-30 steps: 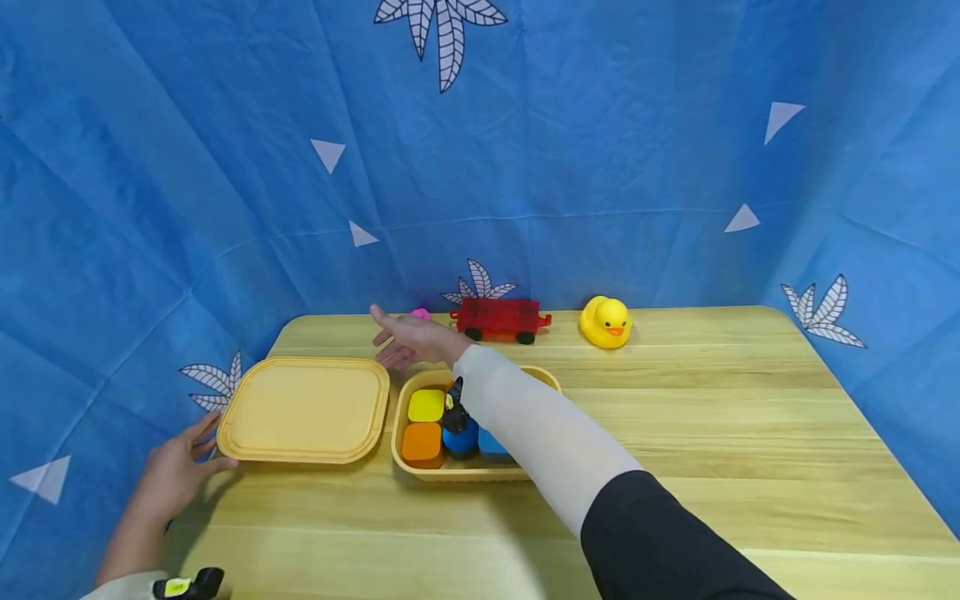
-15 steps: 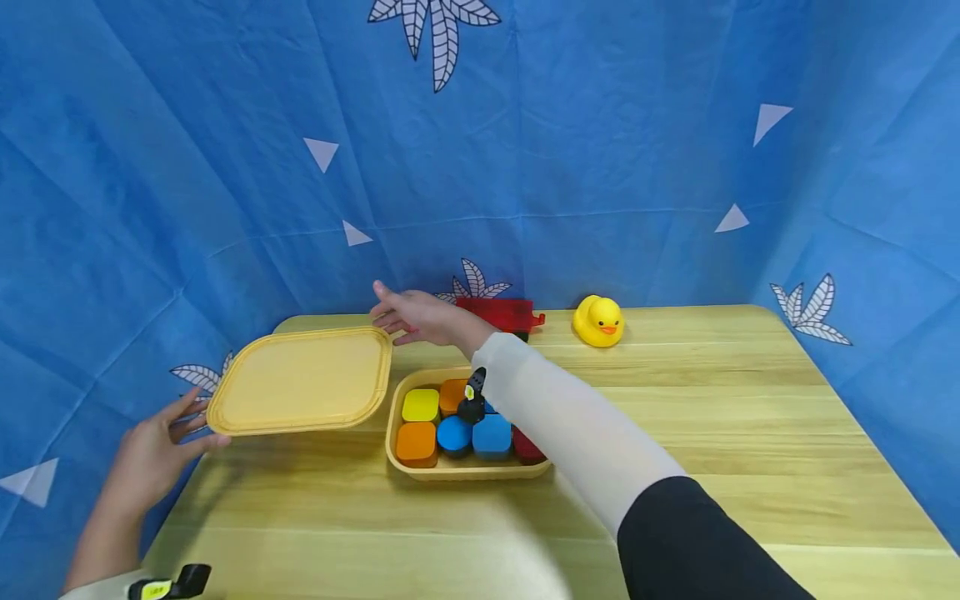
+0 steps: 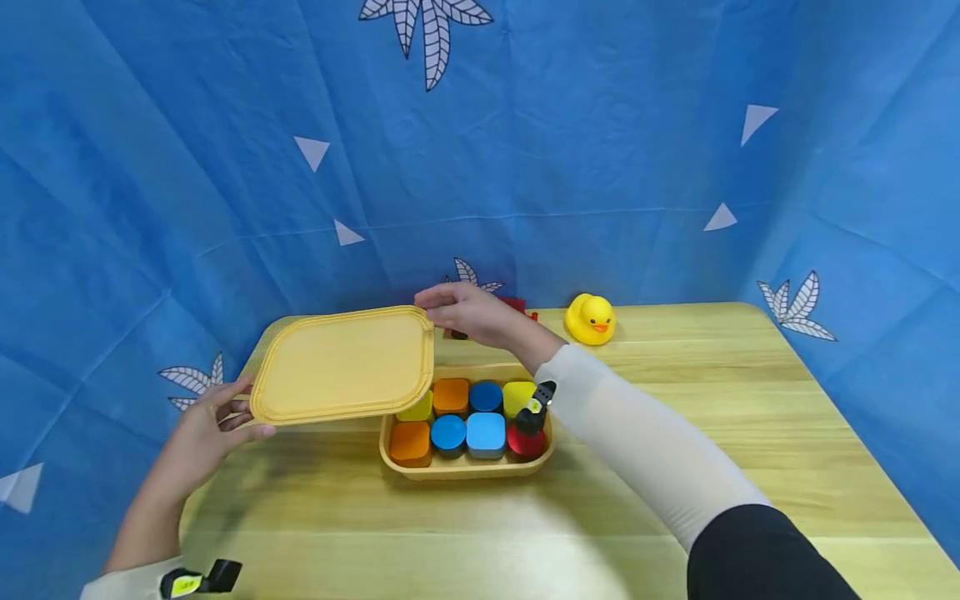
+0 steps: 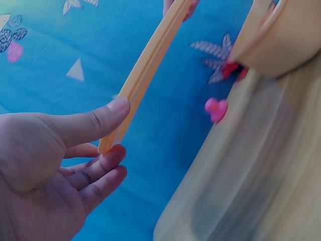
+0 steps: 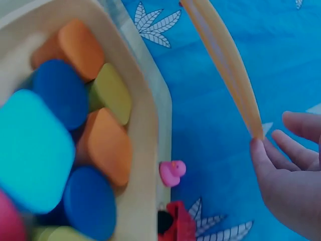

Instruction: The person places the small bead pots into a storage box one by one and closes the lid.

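A pale yellow lid (image 3: 345, 365) with rounded corners is held up between both hands, tilted, its right end overlapping the box's left part in the head view. My left hand (image 3: 197, 440) pinches its left end; in the left wrist view the thumb lies on one face of the lid (image 4: 145, 73) and fingertips on the other. My right hand (image 3: 474, 315) grips the far right corner, thumb at the lid's edge in the right wrist view. Below stands a matching box (image 3: 468, 472) holding several coloured blocks, such as a light blue one (image 3: 486, 433) and an orange one (image 3: 410, 442).
A yellow rubber duck (image 3: 590, 319) sits at the table's back edge. A red toy wagon (image 5: 181, 221), partly hidden behind my right hand in the head view, and a small pink duck (image 5: 172, 173) are also at the back. Blue cloth (image 3: 600, 150) hangs behind the wooden table (image 3: 712, 400).
The lid has risen off the table's left side and moved right, toward the box. My right hand has come to its right end and taken hold, while my left hand has kept its grip.
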{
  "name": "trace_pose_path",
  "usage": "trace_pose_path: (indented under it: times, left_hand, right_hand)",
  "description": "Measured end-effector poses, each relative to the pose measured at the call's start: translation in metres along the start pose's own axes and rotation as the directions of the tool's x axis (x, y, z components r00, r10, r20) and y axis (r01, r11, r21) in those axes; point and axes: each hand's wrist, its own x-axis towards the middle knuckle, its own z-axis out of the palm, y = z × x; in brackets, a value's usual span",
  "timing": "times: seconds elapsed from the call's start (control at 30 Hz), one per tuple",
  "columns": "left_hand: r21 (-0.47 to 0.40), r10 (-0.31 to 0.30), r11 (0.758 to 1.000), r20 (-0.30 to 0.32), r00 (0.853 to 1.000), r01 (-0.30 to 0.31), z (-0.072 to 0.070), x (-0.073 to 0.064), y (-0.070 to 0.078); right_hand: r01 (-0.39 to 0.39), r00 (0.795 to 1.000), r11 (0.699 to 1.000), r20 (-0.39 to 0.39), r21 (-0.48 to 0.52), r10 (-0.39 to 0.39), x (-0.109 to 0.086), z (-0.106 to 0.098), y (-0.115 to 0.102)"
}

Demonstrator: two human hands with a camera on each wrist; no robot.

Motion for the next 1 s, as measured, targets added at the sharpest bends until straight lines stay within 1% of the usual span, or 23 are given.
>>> trace_pose_path:
  times: [0.1,0.2,0.3,0.43,0.53,0.6,0.8,0.87,0.93,1.0]
  left_hand:
    - [-0.06,0.039,0.997,0.02,0.999,-0.038,0.01,0.005,0.006]
    - [-0.108,0.069,0.992,0.028,0.997,-0.065,0.021,0.01,0.013]
    - [-0.145,0.066,0.988,0.033,0.997,-0.06,0.033,0.015,0.023]
    - [-0.24,0.045,0.97,0.053,0.998,-0.031,0.048,0.021,0.034]
    - [-0.31,0.04,0.951,0.072,0.997,-0.016,0.059,0.025,0.041]
    - [-0.339,0.036,0.941,0.081,0.996,-0.007,0.067,0.027,0.046]
    - [-0.404,0.029,0.915,0.11,0.994,0.018,0.091,0.034,0.058]
    - [-0.413,0.031,0.911,0.125,0.992,0.024,0.099,0.036,0.062]
    - [-0.415,0.03,0.909,0.138,0.99,0.03,0.108,0.038,0.067]
    - [-0.407,0.031,0.913,0.141,0.99,0.029,0.115,0.039,0.071]
  right_hand:
    - [-0.02,0.999,1.0,-0.051,-0.002,0.019,-0.013,-0.01,0.008]
    - [-0.003,0.994,0.998,-0.105,0.055,0.009,-0.025,-0.018,0.014]
    - [0.043,0.987,0.993,-0.157,0.11,-0.026,-0.037,-0.025,0.019]
    - [0.109,0.976,0.977,-0.207,0.183,-0.07,-0.057,-0.037,0.027]
    - [0.147,0.966,0.952,-0.246,0.269,-0.079,-0.071,-0.046,0.034]
    - [0.16,0.958,0.936,-0.278,0.314,-0.071,-0.079,-0.051,0.039]
    - [0.173,0.929,0.886,-0.371,0.43,-0.002,-0.107,-0.06,0.05]
    - [0.178,0.919,0.864,-0.393,0.472,0.025,-0.117,-0.063,0.053]
    - [0.186,0.906,0.844,-0.421,0.503,0.051,-0.126,-0.065,0.056]
    - [0.192,0.891,0.835,-0.449,0.516,0.072,-0.134,-0.067,0.059]
